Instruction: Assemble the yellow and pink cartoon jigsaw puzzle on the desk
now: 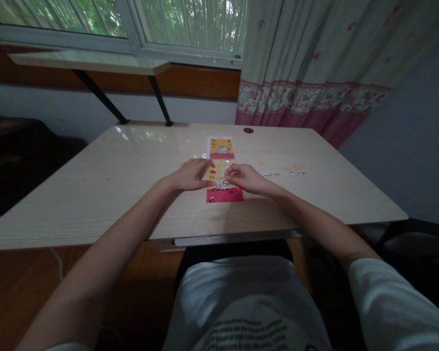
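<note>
A yellow and red jigsaw puzzle [225, 196] with a white cartoon animal lies flat on the table, showing a pale gap in its upper middle. My left hand [190, 174] rests along its left edge, thumb and fingers spread apart. Over the puzzle's right side is my right hand [246, 178], its fingers curled together in a pinch; whatever they hold is too small or hidden to make out. Just behind the puzzle lies a picture card [222, 149] with a matching yellow and red design.
Loose puzzle pieces [271, 174] lie right of my right hand, with several more pieces [296, 173] farther right. A single yellow piece [262, 163] sits behind them. A raised shelf [91, 62] stands at the back left of the table [131, 204]; a curtain [300, 97] hangs behind.
</note>
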Available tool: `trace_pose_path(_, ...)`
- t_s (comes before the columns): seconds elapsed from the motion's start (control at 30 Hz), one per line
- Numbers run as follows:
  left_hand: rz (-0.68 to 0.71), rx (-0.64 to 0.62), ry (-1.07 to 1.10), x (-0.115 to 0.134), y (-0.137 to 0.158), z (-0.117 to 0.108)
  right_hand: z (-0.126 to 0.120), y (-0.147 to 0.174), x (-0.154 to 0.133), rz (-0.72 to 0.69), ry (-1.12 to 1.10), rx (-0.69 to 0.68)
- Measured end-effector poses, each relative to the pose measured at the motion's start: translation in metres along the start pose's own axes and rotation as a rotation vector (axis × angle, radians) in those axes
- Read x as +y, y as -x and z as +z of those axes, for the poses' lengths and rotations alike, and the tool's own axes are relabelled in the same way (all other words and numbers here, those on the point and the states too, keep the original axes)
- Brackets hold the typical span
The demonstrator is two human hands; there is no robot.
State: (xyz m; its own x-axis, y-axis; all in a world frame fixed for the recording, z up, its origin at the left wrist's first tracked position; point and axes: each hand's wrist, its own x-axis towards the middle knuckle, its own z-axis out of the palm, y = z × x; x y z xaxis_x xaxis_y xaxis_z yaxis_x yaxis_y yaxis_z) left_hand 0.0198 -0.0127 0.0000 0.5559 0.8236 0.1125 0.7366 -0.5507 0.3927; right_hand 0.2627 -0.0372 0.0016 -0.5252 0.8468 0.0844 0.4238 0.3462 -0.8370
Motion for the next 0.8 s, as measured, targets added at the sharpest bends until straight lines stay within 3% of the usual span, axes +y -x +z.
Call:
trace_pose_path(0.1, 0.031, 0.078, 0.245, 0.009, -0.002, 0.0, -0.001, -0.001, 0.0, -0.07, 0.011, 0.015)
trace_pose_path(0.3, -0.027, 0.004, 0.606, 0.028, -0.003, 0.003, 0.0, -0.003, -0.002, -0.045, -0.116, 0.057)
trace_pose_path(0.57, -0.036, -0.039, 0.675, 0.033, -0.003, 0.004, 0.003, -0.006, -0.007, -0.018, -0.189, 0.125)
trace_pose_path(0.8, -0.105, 0.127, 0.735, 0.025, -0.005, 0.011, 0.001, -0.007, -0.001, -0.011, -0.141, 0.195)
